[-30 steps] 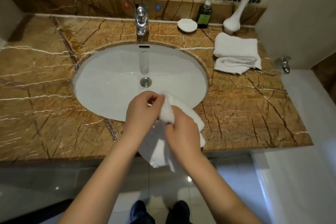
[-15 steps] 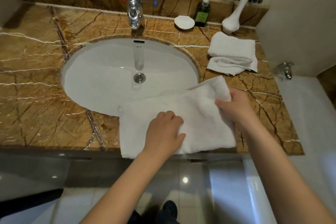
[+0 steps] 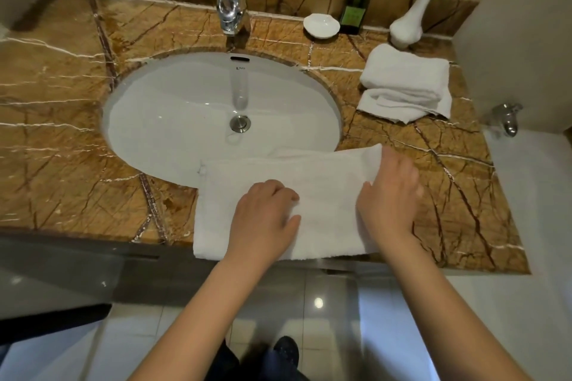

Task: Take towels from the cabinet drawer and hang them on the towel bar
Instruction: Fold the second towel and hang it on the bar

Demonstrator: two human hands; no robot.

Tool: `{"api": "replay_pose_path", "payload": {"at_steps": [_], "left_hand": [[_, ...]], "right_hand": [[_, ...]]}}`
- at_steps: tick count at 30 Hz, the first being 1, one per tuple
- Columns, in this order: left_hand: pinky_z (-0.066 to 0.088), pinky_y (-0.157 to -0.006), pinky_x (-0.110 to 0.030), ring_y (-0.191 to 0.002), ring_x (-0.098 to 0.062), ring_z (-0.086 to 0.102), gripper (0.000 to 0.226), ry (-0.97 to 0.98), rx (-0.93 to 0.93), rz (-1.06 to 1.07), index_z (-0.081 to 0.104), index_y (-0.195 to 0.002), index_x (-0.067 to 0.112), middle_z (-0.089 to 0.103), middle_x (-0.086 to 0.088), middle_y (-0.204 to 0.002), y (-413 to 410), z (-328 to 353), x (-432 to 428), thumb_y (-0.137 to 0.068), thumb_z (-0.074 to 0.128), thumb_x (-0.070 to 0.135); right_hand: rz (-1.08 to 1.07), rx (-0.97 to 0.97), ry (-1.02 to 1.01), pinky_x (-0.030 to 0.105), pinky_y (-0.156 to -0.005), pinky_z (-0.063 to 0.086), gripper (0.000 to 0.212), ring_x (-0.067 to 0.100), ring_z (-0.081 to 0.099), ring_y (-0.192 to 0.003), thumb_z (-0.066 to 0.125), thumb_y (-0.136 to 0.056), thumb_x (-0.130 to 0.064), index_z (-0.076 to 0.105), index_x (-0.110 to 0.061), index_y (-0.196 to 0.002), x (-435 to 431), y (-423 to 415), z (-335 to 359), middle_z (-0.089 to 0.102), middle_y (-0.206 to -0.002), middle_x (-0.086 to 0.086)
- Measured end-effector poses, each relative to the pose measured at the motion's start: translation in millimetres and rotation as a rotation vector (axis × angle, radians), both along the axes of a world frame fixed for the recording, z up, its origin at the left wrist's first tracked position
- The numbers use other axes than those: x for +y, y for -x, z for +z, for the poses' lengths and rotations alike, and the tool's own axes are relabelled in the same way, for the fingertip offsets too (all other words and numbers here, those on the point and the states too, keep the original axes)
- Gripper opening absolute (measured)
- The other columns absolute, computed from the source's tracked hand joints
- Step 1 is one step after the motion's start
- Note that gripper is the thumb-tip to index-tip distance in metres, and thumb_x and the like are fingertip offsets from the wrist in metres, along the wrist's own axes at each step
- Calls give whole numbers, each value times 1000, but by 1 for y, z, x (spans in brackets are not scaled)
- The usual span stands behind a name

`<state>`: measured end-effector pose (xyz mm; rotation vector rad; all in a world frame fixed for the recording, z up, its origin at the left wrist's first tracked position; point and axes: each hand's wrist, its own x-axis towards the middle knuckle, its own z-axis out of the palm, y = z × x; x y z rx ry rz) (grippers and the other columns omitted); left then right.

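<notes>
A white towel (image 3: 325, 195) lies spread flat on the front edge of the marble counter (image 3: 62, 164). Its far edge laps over the sink's rim and its near edge hangs slightly past the counter front. My left hand (image 3: 263, 219) presses down on the towel's middle, fingers bent. My right hand (image 3: 388, 198) holds the towel's right end, thumb on top of the cloth. No drawer or towel bar is in view.
A white sink (image 3: 216, 114) with a chrome tap (image 3: 230, 6) fills the counter's middle. Folded white towels (image 3: 405, 83) lie at the back right, beside a white vase (image 3: 408, 25), a dark soap bottle (image 3: 354, 12) and a small white dish (image 3: 320, 26). A white tub edge (image 3: 532, 195) lies to the right.
A second ago both hands held the towel bunched up over the sink's front. It now lies spread flat on the counter, left hand on its middle, right hand at its right end.
</notes>
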<state>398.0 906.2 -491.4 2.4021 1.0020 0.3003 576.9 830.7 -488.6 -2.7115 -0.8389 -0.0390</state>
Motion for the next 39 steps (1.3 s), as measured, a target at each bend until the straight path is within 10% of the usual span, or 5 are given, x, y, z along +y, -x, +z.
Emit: {"api": "replay_pose_path", "payload": {"at_steps": [11, 18, 23, 30, 39], "left_hand": [[34, -102, -41, -123, -32, 39, 64, 189, 48, 589, 39, -137, 10, 44, -15, -133, 63, -6, 30, -83, 64, 31], [40, -68, -26, -93, -21, 60, 55, 375, -192, 624, 45, -131, 14, 63, -5, -107, 64, -7, 35, -81, 67, 19], [44, -57, -12, -67, 3, 59, 44, 467, -538, 579, 50, -114, 23, 61, 11, -76, 52, 18, 18, -77, 66, 6], [56, -78, -27, -86, -14, 70, 70, 892, -765, 300, 36, -132, 29, 72, -4, -90, -2, 62, -11, -77, 65, -4], [52, -74, -18, -83, -2, 63, 48, 518, -695, 145, 44, -119, 48, 66, 16, -89, -47, 58, -45, -83, 53, 18]], "right_hand": [[557, 213, -37, 32, -99, 32, 45, 21, 37, -128, 55, -86, -19, 52, -23, -131, 47, 118, 6, 44, -138, 3], [544, 297, -34, 30, -87, 38, 36, 18, 46, -112, 51, -91, -33, 56, -23, -125, 53, 151, 4, 52, -122, -1], [291, 857, -188, 35, -86, 49, 42, 16, 62, -98, 51, -89, -53, 63, -19, -111, 65, 140, 35, 67, -105, -2], [175, 1299, -384, 28, -62, 54, 15, 24, 70, -73, 73, -77, -6, 71, -1, -91, 35, 64, 85, 73, -82, 17], [41, 1219, -367, 35, -66, 56, 33, 25, 72, -76, 61, -79, 13, 76, -16, -87, -30, -40, 102, 75, -87, 12]]}}
